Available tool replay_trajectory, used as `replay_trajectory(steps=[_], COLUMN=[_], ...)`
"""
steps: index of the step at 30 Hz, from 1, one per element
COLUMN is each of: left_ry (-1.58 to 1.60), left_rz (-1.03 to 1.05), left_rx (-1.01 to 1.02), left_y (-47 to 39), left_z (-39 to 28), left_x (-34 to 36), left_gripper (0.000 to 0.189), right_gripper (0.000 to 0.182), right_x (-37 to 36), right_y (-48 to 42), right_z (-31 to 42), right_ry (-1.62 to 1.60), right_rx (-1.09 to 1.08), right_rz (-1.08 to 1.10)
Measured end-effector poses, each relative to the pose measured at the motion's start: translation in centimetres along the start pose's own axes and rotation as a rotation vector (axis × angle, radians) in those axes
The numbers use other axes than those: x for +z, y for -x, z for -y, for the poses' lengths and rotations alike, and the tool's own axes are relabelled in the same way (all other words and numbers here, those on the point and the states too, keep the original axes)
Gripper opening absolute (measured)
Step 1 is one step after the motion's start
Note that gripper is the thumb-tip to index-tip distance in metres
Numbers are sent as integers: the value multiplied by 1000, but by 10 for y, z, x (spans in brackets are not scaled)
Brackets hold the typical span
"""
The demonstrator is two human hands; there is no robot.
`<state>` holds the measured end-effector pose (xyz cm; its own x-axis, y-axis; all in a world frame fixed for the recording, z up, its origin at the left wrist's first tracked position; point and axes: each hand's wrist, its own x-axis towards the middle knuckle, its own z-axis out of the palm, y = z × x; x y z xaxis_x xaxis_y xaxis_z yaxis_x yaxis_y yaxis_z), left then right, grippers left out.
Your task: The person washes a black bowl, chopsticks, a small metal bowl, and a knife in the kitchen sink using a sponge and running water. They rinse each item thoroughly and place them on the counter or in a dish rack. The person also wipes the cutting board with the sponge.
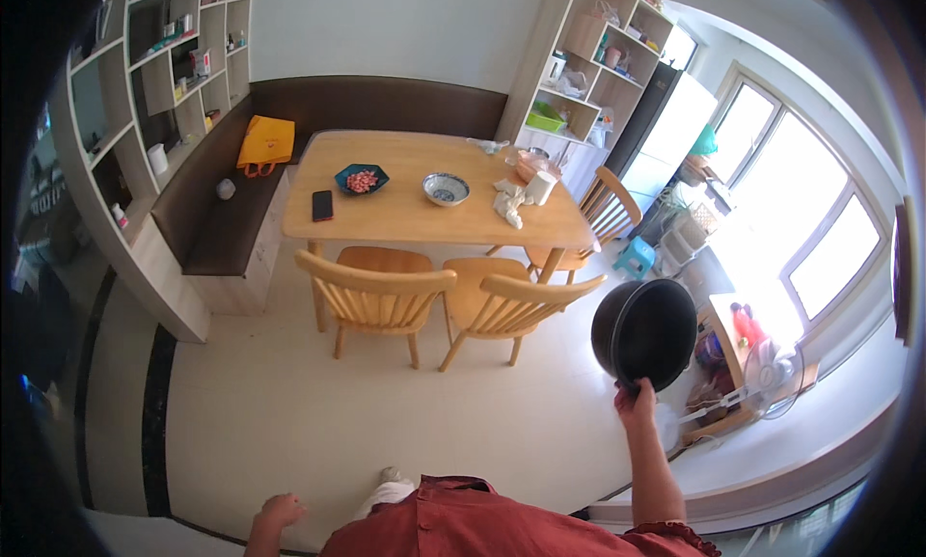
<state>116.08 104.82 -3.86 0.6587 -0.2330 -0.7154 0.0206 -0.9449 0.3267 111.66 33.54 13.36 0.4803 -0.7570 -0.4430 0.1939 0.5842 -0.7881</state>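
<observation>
My right hand (pixel 636 400) grips the rim of a deep black pot (pixel 604 333), which looks like a rice cooker's inner pot. The pot is tilted, its dark interior partly facing me, and I see nothing in it. It hangs over the floor, right of the wooden chairs. My left hand (pixel 283 510) hangs low by my side at the bottom left, away from any object. No held thing shows in it, and its fingers are too small and blurred to make out.
Ahead stands a wooden table (pixel 391 224) bearing a dark bowl of pinkish pieces (pixel 362 180), a patterned bowl (pixel 445 189), a phone (pixel 323 205) and a paper roll (pixel 541 188). Chairs (pixel 376 289) line its near side. A blue stool (pixel 636 257) and a fan (pixel 770 372) stand right.
</observation>
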Motion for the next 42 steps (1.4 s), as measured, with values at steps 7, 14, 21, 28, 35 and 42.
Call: replay_trajectory(steps=[7,14,21,28,35,42], left_ry=[297,166,122,192,298,654], left_rz=[-294,-521,-270,-404,-551,-753], left_rx=[30,-174,-362,-261,-461,-560], left_y=[-79,-86,14,25,2,46], left_z=[-67,-36,-54,-150,-216,-266], left_x=[-112,-91,46,58,13,61], left_gripper=[34,27,33,16,26,33], right_gripper=[29,26,30,36,65,62], right_x=[126,238,313,340,323,315], right_y=[-136,-331,-509,-572,-598,-590], right_z=[76,44,-14,-24,-26,-79], right_ry=[84,211,231,232,284,330], right_rx=[159,287,264,264,272,374], right_rz=[176,63,-146,-230,-60,627])
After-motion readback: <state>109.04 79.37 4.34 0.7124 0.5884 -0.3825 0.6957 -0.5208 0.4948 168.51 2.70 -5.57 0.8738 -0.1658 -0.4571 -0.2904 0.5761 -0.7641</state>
